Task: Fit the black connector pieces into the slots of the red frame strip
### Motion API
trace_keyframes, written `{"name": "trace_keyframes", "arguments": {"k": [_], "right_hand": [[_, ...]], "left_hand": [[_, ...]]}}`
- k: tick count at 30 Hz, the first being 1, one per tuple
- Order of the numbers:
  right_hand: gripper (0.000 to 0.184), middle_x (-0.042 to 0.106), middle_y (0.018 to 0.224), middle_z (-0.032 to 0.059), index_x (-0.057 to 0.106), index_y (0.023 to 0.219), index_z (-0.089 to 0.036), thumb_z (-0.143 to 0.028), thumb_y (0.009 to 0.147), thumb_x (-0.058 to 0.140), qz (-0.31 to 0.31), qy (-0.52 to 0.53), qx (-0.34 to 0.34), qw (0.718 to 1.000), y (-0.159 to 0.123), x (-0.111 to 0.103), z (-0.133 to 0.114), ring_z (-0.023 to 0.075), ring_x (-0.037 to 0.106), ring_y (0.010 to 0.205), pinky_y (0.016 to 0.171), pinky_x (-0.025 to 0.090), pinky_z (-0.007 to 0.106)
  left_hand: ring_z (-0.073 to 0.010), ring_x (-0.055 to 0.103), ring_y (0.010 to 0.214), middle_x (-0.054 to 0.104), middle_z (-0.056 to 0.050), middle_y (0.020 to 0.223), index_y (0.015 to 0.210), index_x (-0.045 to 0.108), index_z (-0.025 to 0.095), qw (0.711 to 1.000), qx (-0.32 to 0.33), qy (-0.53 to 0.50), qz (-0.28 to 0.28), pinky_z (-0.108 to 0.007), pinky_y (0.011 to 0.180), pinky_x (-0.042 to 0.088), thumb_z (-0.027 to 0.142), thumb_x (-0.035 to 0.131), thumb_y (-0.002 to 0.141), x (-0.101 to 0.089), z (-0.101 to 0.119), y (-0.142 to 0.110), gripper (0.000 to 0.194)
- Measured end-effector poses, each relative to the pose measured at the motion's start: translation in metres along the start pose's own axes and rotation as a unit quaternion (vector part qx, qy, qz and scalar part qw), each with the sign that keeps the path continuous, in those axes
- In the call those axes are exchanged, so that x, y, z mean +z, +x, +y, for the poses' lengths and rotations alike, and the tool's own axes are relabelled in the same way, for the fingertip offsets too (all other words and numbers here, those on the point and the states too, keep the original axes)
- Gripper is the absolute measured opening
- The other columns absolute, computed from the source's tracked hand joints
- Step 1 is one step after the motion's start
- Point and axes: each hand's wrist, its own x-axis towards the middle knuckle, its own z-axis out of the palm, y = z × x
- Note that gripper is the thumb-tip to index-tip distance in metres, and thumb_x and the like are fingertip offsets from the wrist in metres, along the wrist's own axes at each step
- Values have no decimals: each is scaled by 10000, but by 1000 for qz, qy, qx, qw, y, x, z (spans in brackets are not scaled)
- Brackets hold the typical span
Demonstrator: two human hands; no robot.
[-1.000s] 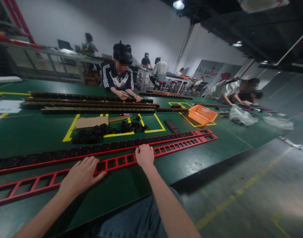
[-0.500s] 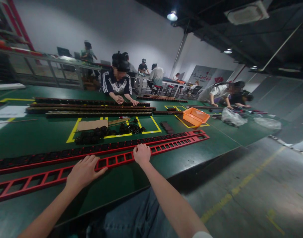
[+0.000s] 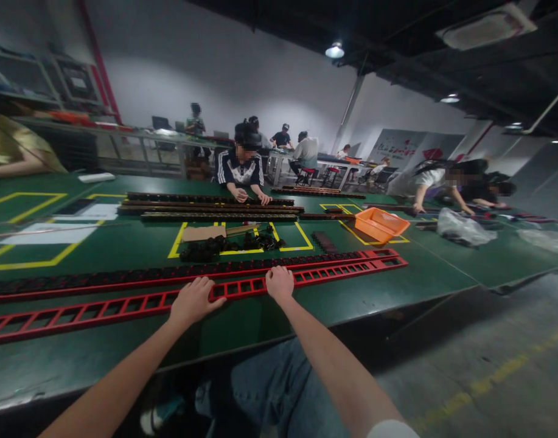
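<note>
A long red ladder-like frame (image 3: 242, 289) lies across the green table in front of me. My left hand (image 3: 194, 302) grips it left of the middle, fingers curled over the far rail and thumb stretched along the near side. To the right, my right hand (image 3: 279, 283) is closed on the same frame, its fingertips hidden. Just beyond runs a second red frame (image 3: 137, 282), its slots filled with a row of black pieces. The two frames lie close together at their right ends.
Behind the frames are piles of black parts (image 3: 203, 249), a cardboard piece (image 3: 203, 233), dark strips (image 3: 324, 242), an orange bin (image 3: 381, 225) and long dark bars (image 3: 210, 208). A co-worker (image 3: 240, 167) leans over those bars. Plastic bags (image 3: 465, 227) lie at right, paper sheets (image 3: 50, 233) at left.
My view has turned to the left, so the table and people appear farther right, and another person shows at the left edge. Both hands stay on the red frame.
</note>
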Motion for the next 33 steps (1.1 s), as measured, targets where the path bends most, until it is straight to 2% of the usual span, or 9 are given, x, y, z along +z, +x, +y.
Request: {"name": "trace_keyframes", "arguments": {"k": [10, 21, 23, 25, 28, 33], "right_hand": [[324, 701, 953, 103, 697, 860, -178, -266, 958, 401, -2, 16, -4, 1000, 3, 3, 3, 215, 573, 931, 852, 336, 350], [320, 686, 920, 91, 665, 790, -193, -263, 958, 403, 23, 36, -9, 999, 1, 6, 6, 207, 558, 915, 864, 345, 344], [297, 677, 955, 86, 661, 839, -203, -263, 961, 398, 37, 41, -7, 998, 0, 5, 6, 212, 550, 946, 884, 348, 346], [247, 653, 1059, 91, 646, 976, -210, -277, 958, 409, 58, 46, -3, 997, -2, 4, 5, 225, 530, 1021, 912, 346, 353], [278, 582, 1206, 121, 568, 1163, -194, -304, 934, 456, 87, 49, 6, 995, -4, 1, 4, 256, 479, 1125, 946, 339, 372], [285, 553, 1178, 141, 531, 1153, -167, -287, 899, 488, 95, 44, 15, 994, -6, -1, 1, 278, 467, 1094, 938, 339, 397]], "left_hand": [[-304, 561, 1061, 625, -126, 1086, 979, 609, 189, 1000, 6, 12, 1, -403, 858, 429, 625, 495, 874, -3, 3, 1, 462], [-304, 530, 1074, 600, -128, 1130, 1073, 599, 182, 1000, 19, 12, 20, -423, 902, 402, 599, 480, 884, -3, 3, 0, 473], [-304, 516, 1088, 590, -127, 1155, 1160, 574, 181, 999, 22, 16, 34, -427, 922, 386, 588, 479, 887, -5, 3, -1, 499], [-308, 502, 1105, 573, -133, 1201, 1238, 537, 176, 999, 22, 18, 45, -433, 936, 374, 580, 472, 891, -7, 3, -2, 537], [-306, 489, 1113, 556, -140, 1231, 1258, 516, 159, 998, 22, 22, 51, -432, 951, 368, 568, 451, 903, -8, 3, -2, 546], [-305, 490, 1088, 565, -153, 1185, 1183, 544, 133, 998, 7, 39, 43, -425, 955, 370, 540, 432, 915, -7, 4, -2, 500]]}}
